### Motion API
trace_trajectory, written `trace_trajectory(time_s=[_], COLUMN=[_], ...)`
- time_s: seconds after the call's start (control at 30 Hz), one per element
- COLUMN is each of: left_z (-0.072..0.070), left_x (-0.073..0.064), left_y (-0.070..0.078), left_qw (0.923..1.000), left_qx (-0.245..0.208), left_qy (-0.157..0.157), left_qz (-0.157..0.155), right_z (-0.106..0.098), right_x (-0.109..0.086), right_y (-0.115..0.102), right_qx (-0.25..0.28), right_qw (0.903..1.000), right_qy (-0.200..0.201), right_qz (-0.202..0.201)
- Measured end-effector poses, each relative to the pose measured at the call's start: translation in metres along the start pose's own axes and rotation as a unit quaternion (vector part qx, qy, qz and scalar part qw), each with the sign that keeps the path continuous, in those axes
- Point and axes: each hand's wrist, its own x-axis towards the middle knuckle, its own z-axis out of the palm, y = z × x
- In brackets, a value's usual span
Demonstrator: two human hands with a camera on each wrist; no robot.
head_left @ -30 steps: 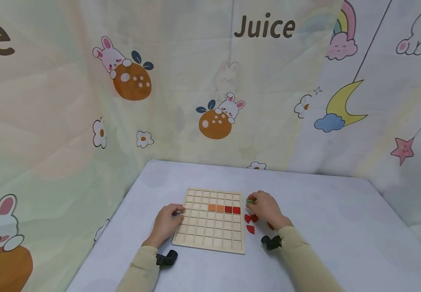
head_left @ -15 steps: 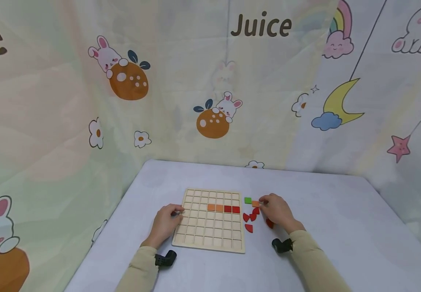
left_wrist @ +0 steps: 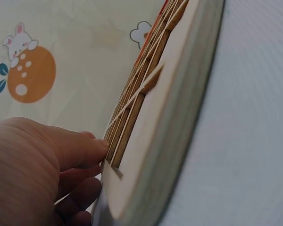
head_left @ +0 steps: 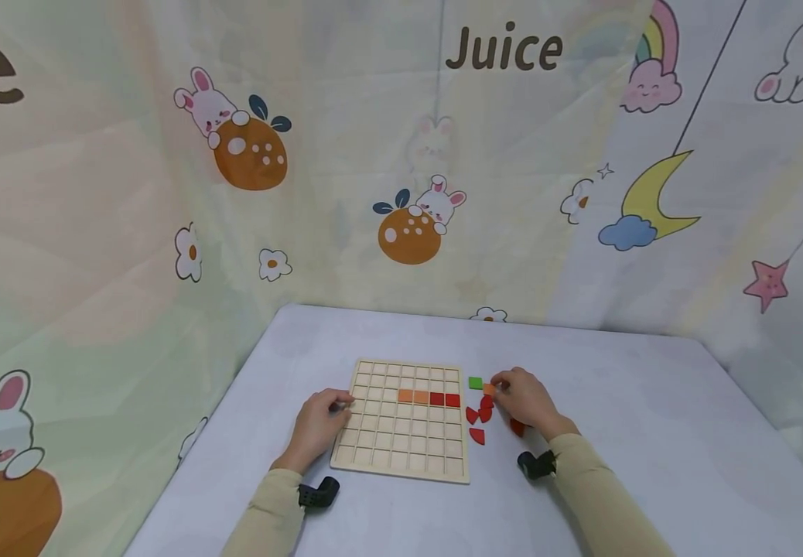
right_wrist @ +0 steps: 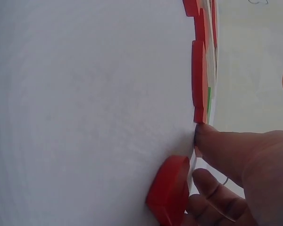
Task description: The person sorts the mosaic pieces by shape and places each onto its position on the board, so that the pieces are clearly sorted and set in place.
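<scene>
A wooden grid board [head_left: 394,443] lies on the table. My left hand [head_left: 316,424] holds its left edge; in the left wrist view the thumb [left_wrist: 87,148] lies at the rim, fingers curled below. Set in one row of the board are two orange square tiles [head_left: 413,397] and two red square tiles [head_left: 445,400]. Right of the board, my right hand [head_left: 528,404] pinches a loose orange square tile [head_left: 488,389], partly covered by the fingertips. A green square tile [head_left: 475,383] lies just left of it.
Several red quarter-round tiles [head_left: 476,437] lie between the board and my right hand. One red tile [right_wrist: 167,188] sits beneath that hand, near the fingers. A printed curtain [head_left: 332,155] stands behind the white table [head_left: 617,394].
My right hand has moved right from the green tile to the orange tile, leaving the green one on the table. Over the last half second it hardly moves. The left hand stays at the board.
</scene>
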Motion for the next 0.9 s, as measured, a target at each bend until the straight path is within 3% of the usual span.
trace_trajectory(time_s=[0.37, 0.73, 0.9], left_z=[0.000, 0.001, 0.000], left_x=[0.000, 0.000, 0.000], left_y=[0.000, 0.001, 0.001], left_qw=[1.0000, 1.0000, 1.0000], left_qx=[0.001, 0.001, 0.001], left_qy=[0.001, -0.001, -0.003], left_qz=[0.006, -0.005, -0.007], right_z=[-0.007, -0.009, -0.003], right_x=[-0.004, -0.004, -0.002], right_y=[-0.005, -0.038, -0.055], right_qx=[0.005, 0.035, 0.057], right_qw=[0.9998, 0.9992, 0.9983], right_qy=[0.004, 0.016, -0.002], right_qz=[0.020, -0.013, -0.015])
